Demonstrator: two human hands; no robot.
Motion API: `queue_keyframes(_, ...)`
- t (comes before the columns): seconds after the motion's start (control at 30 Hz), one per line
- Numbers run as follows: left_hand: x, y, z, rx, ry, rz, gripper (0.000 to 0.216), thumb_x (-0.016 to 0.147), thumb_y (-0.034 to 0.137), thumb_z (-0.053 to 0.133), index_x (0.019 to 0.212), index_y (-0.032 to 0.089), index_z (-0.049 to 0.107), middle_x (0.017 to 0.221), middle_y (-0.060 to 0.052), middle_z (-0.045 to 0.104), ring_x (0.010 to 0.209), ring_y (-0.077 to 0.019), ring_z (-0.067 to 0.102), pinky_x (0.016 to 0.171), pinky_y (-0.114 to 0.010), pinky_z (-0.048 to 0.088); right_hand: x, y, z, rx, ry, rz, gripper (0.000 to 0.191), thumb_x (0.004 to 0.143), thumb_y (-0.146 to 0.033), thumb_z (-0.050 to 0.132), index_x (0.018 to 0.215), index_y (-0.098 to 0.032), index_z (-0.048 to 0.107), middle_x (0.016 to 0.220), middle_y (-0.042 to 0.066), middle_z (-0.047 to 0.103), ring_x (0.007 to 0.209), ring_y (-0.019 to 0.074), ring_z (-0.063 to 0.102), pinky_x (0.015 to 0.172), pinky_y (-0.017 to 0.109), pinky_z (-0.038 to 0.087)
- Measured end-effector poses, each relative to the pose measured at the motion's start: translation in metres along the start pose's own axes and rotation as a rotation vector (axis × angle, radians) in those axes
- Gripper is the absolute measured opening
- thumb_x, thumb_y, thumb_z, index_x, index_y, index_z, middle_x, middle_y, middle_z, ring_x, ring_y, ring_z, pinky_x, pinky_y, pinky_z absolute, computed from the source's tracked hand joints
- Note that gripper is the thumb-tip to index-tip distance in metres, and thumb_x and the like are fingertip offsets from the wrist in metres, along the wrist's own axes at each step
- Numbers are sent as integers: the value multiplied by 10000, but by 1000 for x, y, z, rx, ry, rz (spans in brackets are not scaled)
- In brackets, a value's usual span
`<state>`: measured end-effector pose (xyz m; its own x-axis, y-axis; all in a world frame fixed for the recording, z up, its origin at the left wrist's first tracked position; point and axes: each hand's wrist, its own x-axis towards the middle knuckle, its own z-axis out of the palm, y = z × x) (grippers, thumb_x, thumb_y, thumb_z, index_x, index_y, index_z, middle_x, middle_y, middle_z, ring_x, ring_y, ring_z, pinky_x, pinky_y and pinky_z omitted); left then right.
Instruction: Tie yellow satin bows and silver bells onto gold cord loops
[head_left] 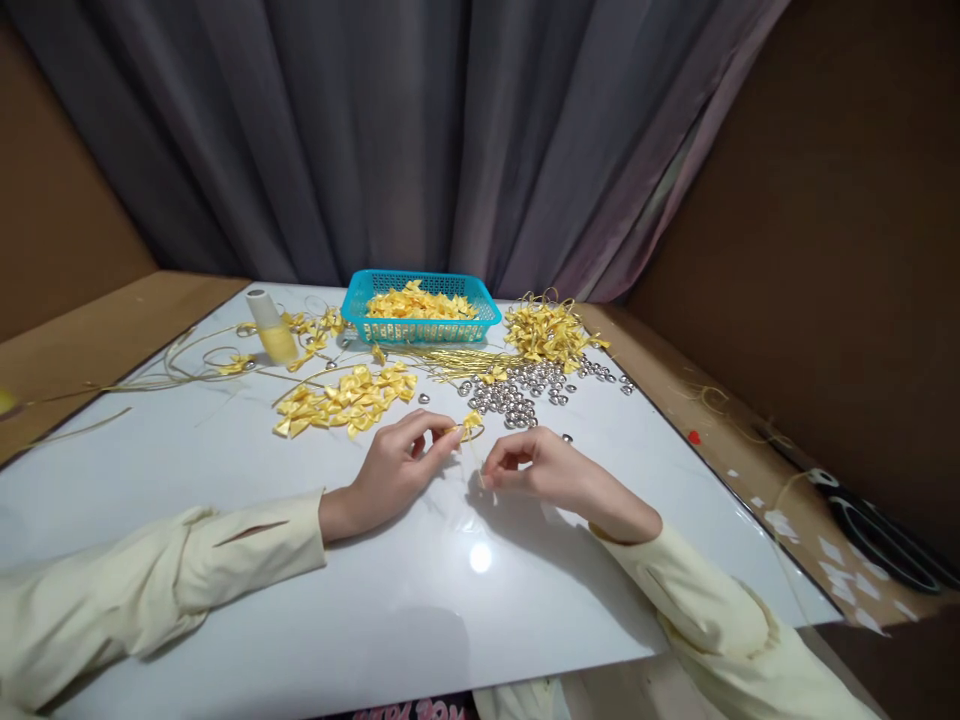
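Basket (487, 319) in blue plastic, heaped with yellow bows (420, 303), and well in front of it both hands are at work: the left hand (401, 458) nips a small bow (472, 420) with a gold loop, the right hand (544, 465) pinches a thin strand (475, 456) below it. Plenty between them and the basket: loose bows (349, 402) front-left, silver pieces (514, 398) front-right, gold cords (457, 363) just before it! Beside its right end, a looped pile (547, 332); off left, a bottle (274, 335).
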<state>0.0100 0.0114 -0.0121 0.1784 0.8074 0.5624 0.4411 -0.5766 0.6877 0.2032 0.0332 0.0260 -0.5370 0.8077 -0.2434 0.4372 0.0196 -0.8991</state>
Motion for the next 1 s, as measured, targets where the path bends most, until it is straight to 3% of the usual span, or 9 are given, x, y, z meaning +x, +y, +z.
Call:
queue_keyframes(0.17, 1, 1, -1, -52, -3, -73, 129, 864, 237, 554, 775, 164, 612, 701, -17, 629, 620, -116, 544, 524, -199, 415, -21, 1, 2, -115, 28, -39, 94, 704, -152, 607, 618, -170, 638, 591, -6, 605, 568, 125, 523, 558, 241, 390)
queue_keyframes(0.37, 2, 2, 0, -106, -22, -118, 140, 866, 250, 552, 775, 164, 614, 709, -18, 643, 637, -122, 558, 536, -205, 426, -38, -2, -1, -228, 200, -92, 123, 776, -231, 571, 676, -184, 624, 687, 24, 650, 623, 144, 556, 546, 245, 427)
queue_keyframes(0.47, 2, 2, -1, -124, -49, -133, 141, 867, 246, 548, 776, 160, 611, 735, -25, 645, 674, -128, 570, 567, -212, 432, -40, -2, -1, -211, 206, -88, 141, 785, -252, 573, 668, -183, 615, 665, 23, 644, 600, 141, 557, 525, 242, 444)
queue_keyframes(0.57, 2, 2, -1, -121, -68, -148, 146, 866, 247, 546, 775, 156, 614, 738, -27, 648, 673, -128, 571, 566, -214, 426, -42, -5, -1, -168, 300, -148, 172, 810, -297, 581, 693, -178, 622, 672, 29, 629, 588, 137, 554, 488, 231, 448)
queue_keyframes(0.7, 3, 2, -1, -94, -96, -140, 146, 866, 244, 546, 781, 158, 628, 746, -23, 665, 637, -118, 559, 527, -206, 405, -46, -17, 0, -218, 497, -368, 185, 844, -305, 597, 712, -180, 629, 714, 45, 638, 625, 147, 573, 487, 235, 457)
queue_keyframes(0.83, 2, 1, -1, -97, -126, -152, 119, 860, 233, 556, 806, 163, 636, 760, -20, 678, 648, -118, 572, 533, -202, 414, -50, -29, -3, -447, 744, -742, 110, 837, -127, 605, 773, -213, 628, 768, 38, 653, 662, 159, 599, 576, 282, 489)
queue_keyframes(1.0, 3, 2, 0, -98, -142, -165, 128, 857, 243, 560, 812, 161, 647, 768, -27, 688, 651, -122, 585, 535, -205, 421, -62, -32, -9, -706, 1109, -1033, 397, 729, 19, 667, 994, -277, 679, 887, 35, 657, 809, 208, 621, 692, 329, 506)
